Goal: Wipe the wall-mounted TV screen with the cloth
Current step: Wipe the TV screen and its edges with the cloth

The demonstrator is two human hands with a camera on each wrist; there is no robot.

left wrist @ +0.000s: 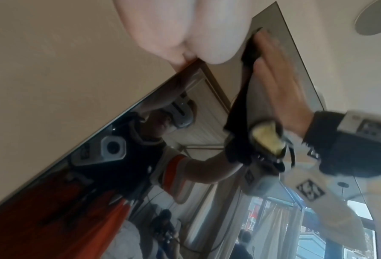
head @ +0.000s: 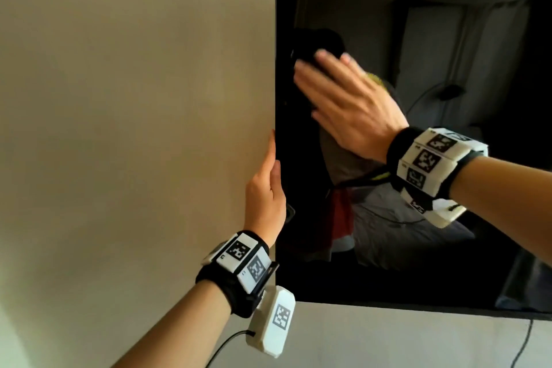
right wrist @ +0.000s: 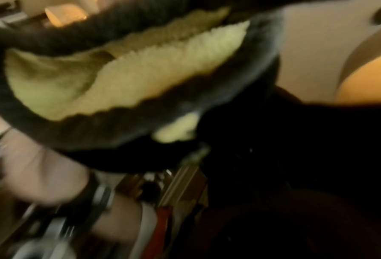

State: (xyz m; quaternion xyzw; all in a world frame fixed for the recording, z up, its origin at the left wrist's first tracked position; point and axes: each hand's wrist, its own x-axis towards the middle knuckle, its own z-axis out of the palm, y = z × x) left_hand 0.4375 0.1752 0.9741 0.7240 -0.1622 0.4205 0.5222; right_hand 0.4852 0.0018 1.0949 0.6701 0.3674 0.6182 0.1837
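The wall-mounted TV screen [head: 448,39] is dark and mirrors the room. My right hand [head: 316,75] lies flat with straight fingers, pressing a dark cloth [head: 310,58] against the glass near the screen's left edge, about mid-height. The left wrist view shows the cloth [left wrist: 240,108] hanging under that hand [left wrist: 280,70]. The right wrist view is blurred and filled by the cloth [right wrist: 140,78], whose inner side is yellow-green. My left hand [head: 265,188] grips the TV's left edge lower down, thumb on the front, fingers behind it.
A beige wall [head: 134,98] runs left of the TV, and a lighter wall [head: 388,337] lies below it. A thin black cable [head: 522,343] hangs under the TV's lower edge. A round fixture [left wrist: 376,19] sits on the ceiling.
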